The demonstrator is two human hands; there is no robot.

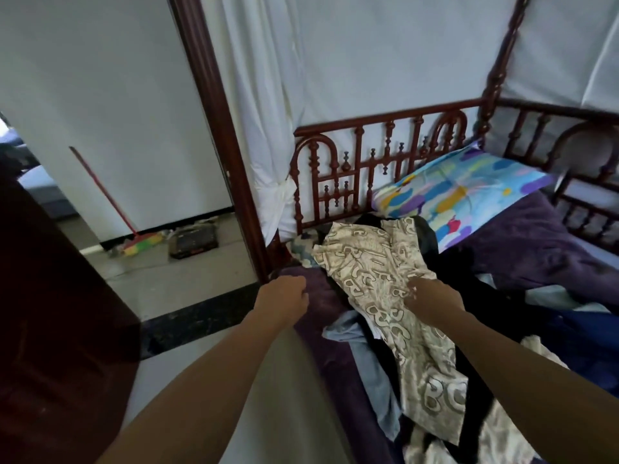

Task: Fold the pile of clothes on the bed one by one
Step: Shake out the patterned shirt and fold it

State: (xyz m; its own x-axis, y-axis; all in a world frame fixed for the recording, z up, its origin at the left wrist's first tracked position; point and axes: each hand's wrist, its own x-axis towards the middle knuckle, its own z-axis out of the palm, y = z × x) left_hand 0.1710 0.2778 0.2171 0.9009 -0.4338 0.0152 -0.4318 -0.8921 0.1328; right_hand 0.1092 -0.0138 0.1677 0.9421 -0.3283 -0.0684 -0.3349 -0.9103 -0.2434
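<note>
Head view: the pile of clothes lies unfolded along the near side of the bed, just short of the bright pillow. On top sprawls a cream patterned garment, over a black piece and a light blue garment. It is the easiest one to lift free, so it is probably first in line. The right hand lies on it, fingertips down in the cloth. They are blurred, so I cannot tell whether they pinch it or only touch it. The left hand hovers clenched over the bed's edge with nothing in it, placed to take the garment's other side. No folding has begun.
</note>
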